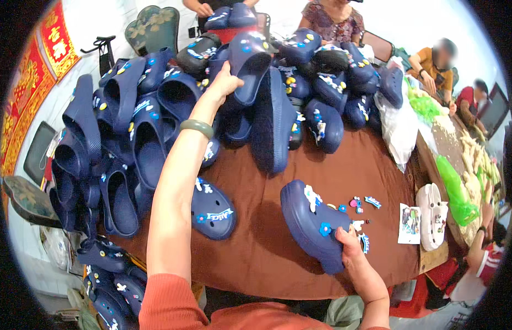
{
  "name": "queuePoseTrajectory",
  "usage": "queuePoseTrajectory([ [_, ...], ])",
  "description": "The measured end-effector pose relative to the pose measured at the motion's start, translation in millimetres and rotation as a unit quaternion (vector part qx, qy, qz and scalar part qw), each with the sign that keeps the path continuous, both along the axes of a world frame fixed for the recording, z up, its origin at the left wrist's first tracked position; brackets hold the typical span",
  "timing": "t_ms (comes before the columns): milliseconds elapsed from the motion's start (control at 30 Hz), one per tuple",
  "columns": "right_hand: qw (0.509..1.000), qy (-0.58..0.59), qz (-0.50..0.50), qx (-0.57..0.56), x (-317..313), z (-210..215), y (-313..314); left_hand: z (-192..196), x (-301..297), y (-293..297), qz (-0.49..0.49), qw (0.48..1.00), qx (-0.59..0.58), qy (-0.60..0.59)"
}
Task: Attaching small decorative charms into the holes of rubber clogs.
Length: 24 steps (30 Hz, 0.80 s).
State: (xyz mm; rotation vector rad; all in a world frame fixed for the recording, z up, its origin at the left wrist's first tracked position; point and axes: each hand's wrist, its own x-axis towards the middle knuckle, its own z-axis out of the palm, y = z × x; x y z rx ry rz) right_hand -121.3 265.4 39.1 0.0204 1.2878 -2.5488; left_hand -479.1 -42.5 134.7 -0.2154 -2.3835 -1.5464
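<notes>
My left arm, with a green bangle on the wrist, reaches across to the shoe pile. There my left hand (227, 83) is closed on the side of a navy clog (250, 69), some fingers hidden behind it. Low over the table, my right hand (352, 246) grips a second navy clog (306, 220) by one end, thumb on top. This clog carries a white figure charm and a blue flower charm. Several loose charms (356, 204) lie just beyond my right hand. Another decorated navy clog (213, 215) rests beside my left forearm.
A heap of navy clogs (148, 146) covers the table's left and far sides. On the right are a printed card (409, 224), a white clog (431, 217) and a white plastic bag (398, 126). More clogs (110, 291) sit lower left. Other people work around the tables.
</notes>
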Motion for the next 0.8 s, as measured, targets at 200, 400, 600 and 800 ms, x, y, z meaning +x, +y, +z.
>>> queuePoseTrajectory([
  [200, 0.995, 0.022, -0.040, -0.087, -6, -25, 17, -18, -3, 15, 0.096, 0.923, -0.372, -0.011],
  [400, 0.990, 0.093, -0.092, -0.051, -10, -33, 26, -13, 48, 14, 0.140, 0.917, -0.368, 0.067],
  [600, 0.984, 0.134, -0.045, 0.106, 6, -28, 14, -24, 203, 50, -0.192, 0.944, -0.255, 0.086],
  [800, 0.933, 0.292, 0.091, 0.192, 39, -11, -46, -72, 379, 73, -0.381, 0.918, -0.107, -0.029],
])
